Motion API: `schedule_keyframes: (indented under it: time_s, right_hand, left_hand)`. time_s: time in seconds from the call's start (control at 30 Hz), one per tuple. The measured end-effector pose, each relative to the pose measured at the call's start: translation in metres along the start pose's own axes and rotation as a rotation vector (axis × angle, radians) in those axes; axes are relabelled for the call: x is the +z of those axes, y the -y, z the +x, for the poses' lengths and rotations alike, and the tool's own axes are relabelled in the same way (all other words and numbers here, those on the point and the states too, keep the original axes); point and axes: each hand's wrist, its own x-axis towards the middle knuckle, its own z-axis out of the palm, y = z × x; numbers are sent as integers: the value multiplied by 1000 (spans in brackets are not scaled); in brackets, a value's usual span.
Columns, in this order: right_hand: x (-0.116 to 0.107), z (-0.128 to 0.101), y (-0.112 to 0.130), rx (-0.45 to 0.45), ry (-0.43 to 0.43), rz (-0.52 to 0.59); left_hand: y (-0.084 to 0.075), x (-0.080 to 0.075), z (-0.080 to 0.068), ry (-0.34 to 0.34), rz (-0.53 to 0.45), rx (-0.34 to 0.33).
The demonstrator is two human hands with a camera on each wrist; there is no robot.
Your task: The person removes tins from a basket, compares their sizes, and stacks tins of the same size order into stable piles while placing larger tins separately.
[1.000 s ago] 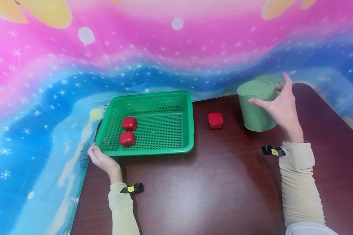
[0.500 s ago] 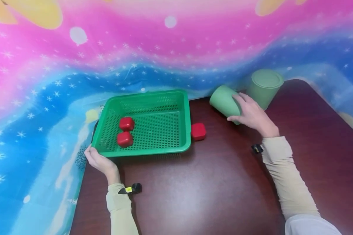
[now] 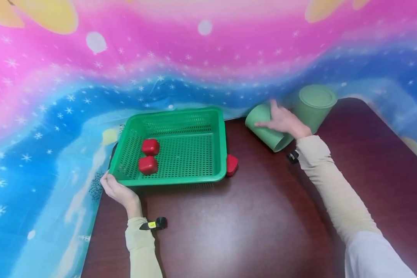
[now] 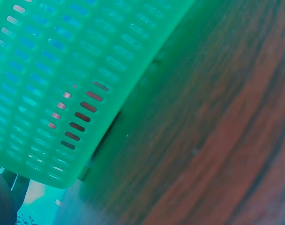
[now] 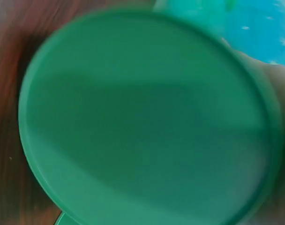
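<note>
Head view: left hand [image 3: 119, 193], part-hidden, grips green plastic basket [image 3: 185, 155], two red cubes [image 3: 148, 165] inside; right hand [image 3: 284, 119] on tilted pale-green cylinder [image 3: 268, 134], grip unclear.

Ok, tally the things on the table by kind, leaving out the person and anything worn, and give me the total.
Green basket: 1
Red blocks: 3 (two in the basket, one partly hidden beside it)
Light green containers: 2
Total: 6

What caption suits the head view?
Left hand grips a green perforated plastic basket; right hand touches a tipped pale green cylindrical container.
</note>
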Motion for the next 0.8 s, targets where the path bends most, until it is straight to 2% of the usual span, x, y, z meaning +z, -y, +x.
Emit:
schedule_keyframes:
  time_s: [0.13, 0.23, 0.5, 0.8]
  right_hand:
    - [-5, 10, 0, 27, 29, 26]
    - [-7, 6, -2, 22, -10, 35]
    - [-14, -34, -3, 7, -264, -5]
    - [-11, -80, -15, -13, -370, -41]
  left_hand:
    - [3, -1, -1, 3, 4, -8]
    - [5, -2, -4, 12, 5, -13]
    - [3, -3, -5, 23, -28, 13]
    - [2, -2, -1, 16, -10, 9]
